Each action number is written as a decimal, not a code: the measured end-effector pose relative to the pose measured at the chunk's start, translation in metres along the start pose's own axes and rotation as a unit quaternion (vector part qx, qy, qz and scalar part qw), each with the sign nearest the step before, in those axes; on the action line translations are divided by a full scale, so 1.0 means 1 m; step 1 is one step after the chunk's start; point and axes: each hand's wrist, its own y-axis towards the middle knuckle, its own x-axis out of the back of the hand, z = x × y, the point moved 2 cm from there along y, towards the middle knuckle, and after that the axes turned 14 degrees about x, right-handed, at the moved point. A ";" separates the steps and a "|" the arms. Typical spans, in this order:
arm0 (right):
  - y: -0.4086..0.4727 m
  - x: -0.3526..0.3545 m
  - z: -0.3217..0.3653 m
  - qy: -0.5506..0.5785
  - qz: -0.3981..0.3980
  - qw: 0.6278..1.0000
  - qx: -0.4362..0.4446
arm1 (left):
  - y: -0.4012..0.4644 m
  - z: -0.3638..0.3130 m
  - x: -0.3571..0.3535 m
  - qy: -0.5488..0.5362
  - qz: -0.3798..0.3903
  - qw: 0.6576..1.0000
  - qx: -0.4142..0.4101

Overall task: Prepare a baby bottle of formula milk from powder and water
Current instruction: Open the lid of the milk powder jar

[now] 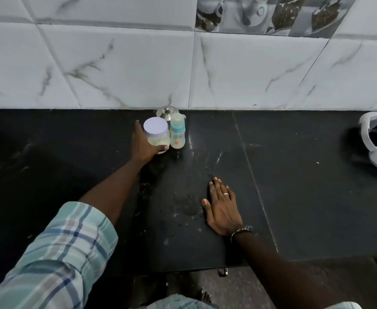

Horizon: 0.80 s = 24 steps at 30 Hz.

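Over on the left, the left hand [143, 142] is wrapped round the powder jar [157, 135], thumb curled across its base in front, fingers behind. The jar stands upright at the back of the dark countertop [294, 175], white lid on, pale powder showing through clear walls. Touching it on the right: the baby bottle [177, 132], upright, teal collar, cap on. Behind both, a small steel kettle [167, 112] against the tiles. Further right and nearer us, the right hand [222, 206] lies flat, fingers straight and close together, well apart from the jar. I'd say the jar comes forward first.
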 end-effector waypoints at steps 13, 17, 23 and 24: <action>0.001 -0.005 -0.003 -0.006 -0.017 1.000 -0.003 | -0.016 0.008 -0.007 -0.056 -0.078 0.995 -0.025; 0.001 -0.007 -0.003 -0.007 -0.018 1.000 -0.004 | -0.051 0.024 -0.002 -0.054 -0.068 0.996 -0.029; 0.000 -0.004 -0.001 -0.007 -0.020 1.000 0.001 | -0.099 0.049 0.014 -0.044 -0.070 0.996 -0.017; 0.000 -0.004 0.000 -0.008 -0.019 1.000 0.001 | -0.106 0.053 0.016 -0.045 -0.073 0.996 -0.018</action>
